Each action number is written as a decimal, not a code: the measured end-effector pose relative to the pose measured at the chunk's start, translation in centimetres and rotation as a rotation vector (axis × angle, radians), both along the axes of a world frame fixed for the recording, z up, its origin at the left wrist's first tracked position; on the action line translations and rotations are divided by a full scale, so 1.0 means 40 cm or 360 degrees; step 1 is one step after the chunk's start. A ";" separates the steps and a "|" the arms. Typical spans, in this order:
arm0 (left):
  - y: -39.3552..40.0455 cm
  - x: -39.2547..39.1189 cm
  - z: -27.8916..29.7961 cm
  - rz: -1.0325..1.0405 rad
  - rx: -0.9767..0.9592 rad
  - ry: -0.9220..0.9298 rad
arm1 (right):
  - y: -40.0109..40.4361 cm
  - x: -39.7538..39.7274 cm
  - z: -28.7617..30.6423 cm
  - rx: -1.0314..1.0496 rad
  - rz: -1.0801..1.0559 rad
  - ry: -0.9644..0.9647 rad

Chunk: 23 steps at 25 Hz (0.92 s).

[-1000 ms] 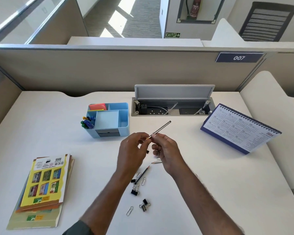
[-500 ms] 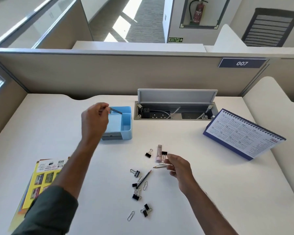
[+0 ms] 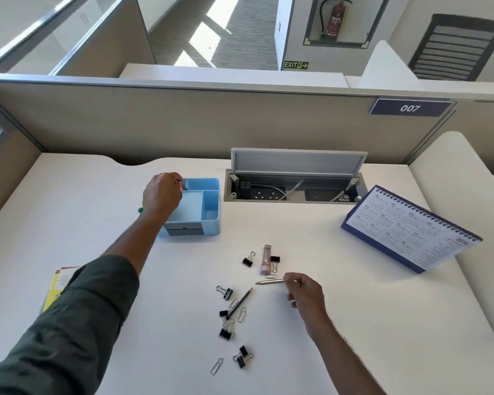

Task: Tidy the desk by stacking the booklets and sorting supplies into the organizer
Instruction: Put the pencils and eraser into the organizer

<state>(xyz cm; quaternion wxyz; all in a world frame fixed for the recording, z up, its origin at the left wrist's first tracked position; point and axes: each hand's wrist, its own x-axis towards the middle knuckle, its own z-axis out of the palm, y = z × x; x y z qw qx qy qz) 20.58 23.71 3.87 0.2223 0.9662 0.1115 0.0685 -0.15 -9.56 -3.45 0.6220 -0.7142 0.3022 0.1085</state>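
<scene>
Nearest, at 6 o'clock on the white desk (image 3: 368,323), lie a loose paper clip (image 3: 216,366) and a pair of black binder clips (image 3: 242,357). Just beyond them, more binder clips and paper clips surround a dark pencil (image 3: 239,303) that lies slanted among them. At 4 o'clock from that pencil, the right hand (image 3: 305,292) pinches the end of a short tan pencil (image 3: 269,281) between curled fingertips; its tip points toward 9 o'clock. Just past it at 12 o'clock lies a pink tube (image 3: 266,259) with a binder clip on each side. At 8 o'clock, the stacked booklets (image 3: 60,283) show only partly behind the dark sleeve (image 3: 69,332). Farther, at 11 o'clock, the left hand (image 3: 162,192) hovers over the blue organizer (image 3: 208,208), fingers curled round a thin pen (image 3: 183,186) at its back left compartment. A desk calendar (image 3: 408,228) stands at 2 o'clock, and an open cable tray (image 3: 294,189) at 12 o'clock.
</scene>
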 end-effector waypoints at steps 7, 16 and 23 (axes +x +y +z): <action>-0.007 0.011 -0.020 -0.0154 0.0277 0.0004 | 0.006 0.003 -0.036 -0.0151 0.0094 -0.0017; -0.001 -0.010 -0.027 -0.0130 0.0277 -0.0033 | -0.001 0.028 -0.079 -0.0974 0.0650 -0.0219; -0.031 -0.115 -0.020 -0.0164 0.0118 -0.0306 | 0.001 0.029 -0.072 -0.1415 0.0946 -0.0208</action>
